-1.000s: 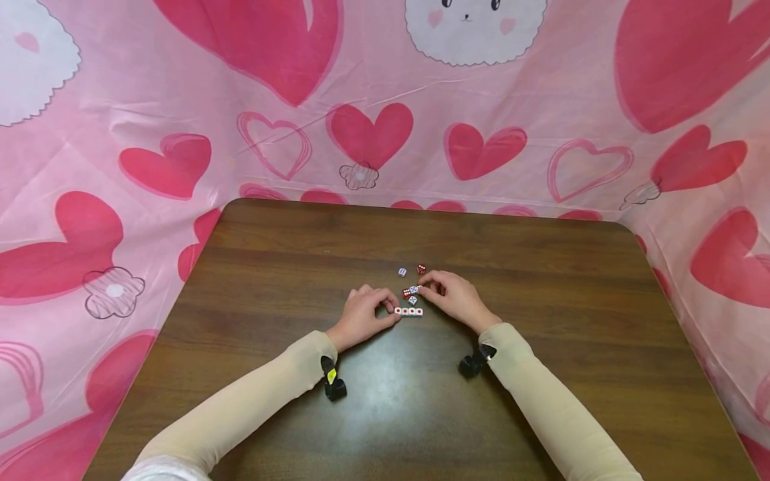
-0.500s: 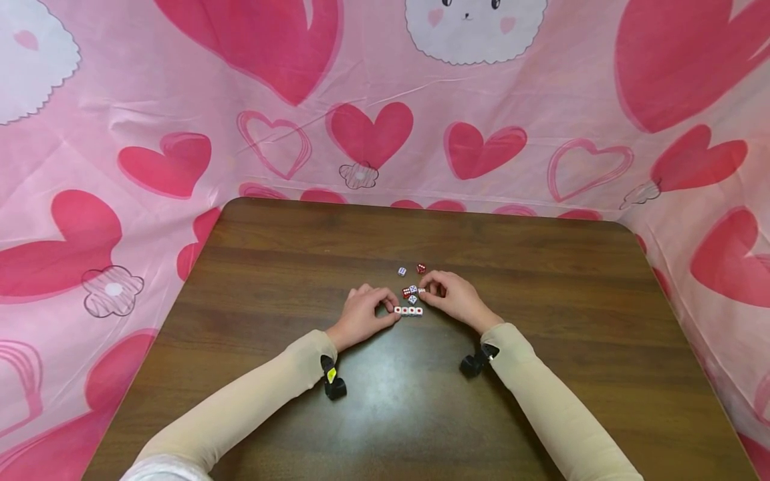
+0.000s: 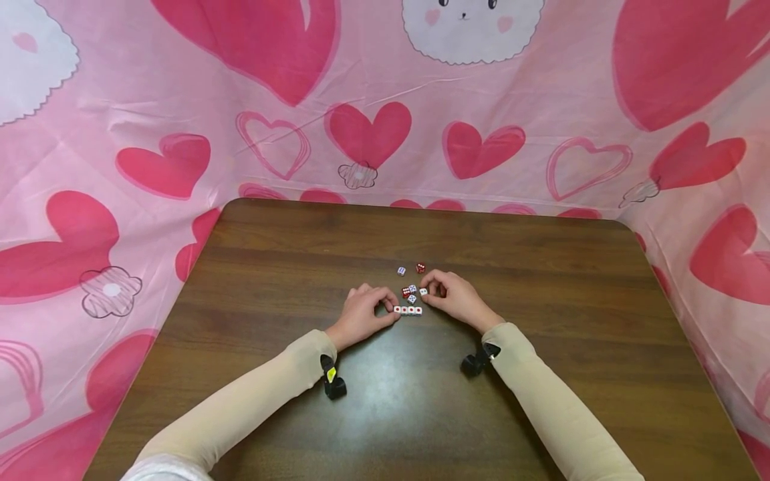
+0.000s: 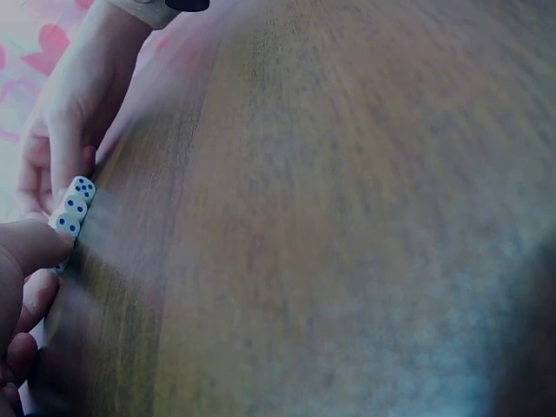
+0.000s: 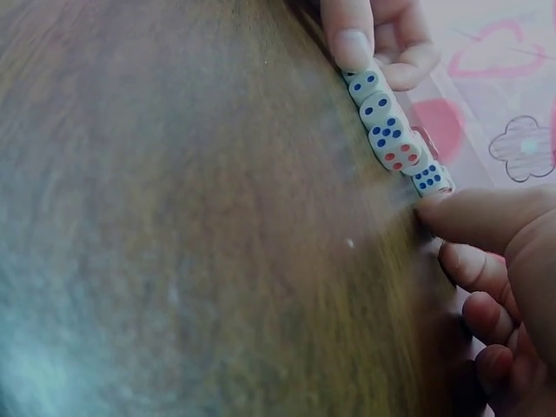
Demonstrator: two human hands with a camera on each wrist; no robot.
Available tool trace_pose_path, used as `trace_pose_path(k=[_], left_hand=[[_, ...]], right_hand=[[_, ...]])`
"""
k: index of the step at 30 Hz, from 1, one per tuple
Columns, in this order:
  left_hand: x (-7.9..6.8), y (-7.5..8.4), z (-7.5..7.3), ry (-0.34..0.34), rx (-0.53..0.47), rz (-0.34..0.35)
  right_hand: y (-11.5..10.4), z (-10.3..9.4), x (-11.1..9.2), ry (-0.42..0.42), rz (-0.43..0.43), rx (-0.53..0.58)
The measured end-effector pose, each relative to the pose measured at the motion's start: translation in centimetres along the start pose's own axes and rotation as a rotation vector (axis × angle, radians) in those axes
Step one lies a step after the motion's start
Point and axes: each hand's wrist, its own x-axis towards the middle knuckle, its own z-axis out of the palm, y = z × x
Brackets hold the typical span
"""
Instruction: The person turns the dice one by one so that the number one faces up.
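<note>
While the row (image 3: 412, 310) stays — the pinched die (image 3: 424, 292) shifted.

booth-like setting, pink heart-print cloth (image 3: 415, 87) hung around three sides, brown wood-grain table (image 3: 571, 321) within

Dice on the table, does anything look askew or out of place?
Nothing looks wrong with the row of four white dice: it sits straight, single red dots up. Behind it, the loose dice lie scattered at mixed angles, untidy by comparison.

Four white dice (image 3: 411, 310) form a row, red pips up.
</note>
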Motion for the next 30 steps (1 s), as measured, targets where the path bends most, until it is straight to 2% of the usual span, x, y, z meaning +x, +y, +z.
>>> trace_pose_path(k=[9,23,30], left_hand=[[0.01,0.16,-0.08,0.0,0.001,-0.001],[0.04,-0.03,0.05,0.003,-0.002,-0.002],[-0.04,-0.02,0.09,0.012,-0.012,0.008]], right_hand=[[0.0,0.05,0.02,0.014,0.027,-0.017],[-0.14,-0.11,-0.04,0.007,0.003,0.001],[-0.36,-0.2,-0.13,0.001,0.019,0.002]])
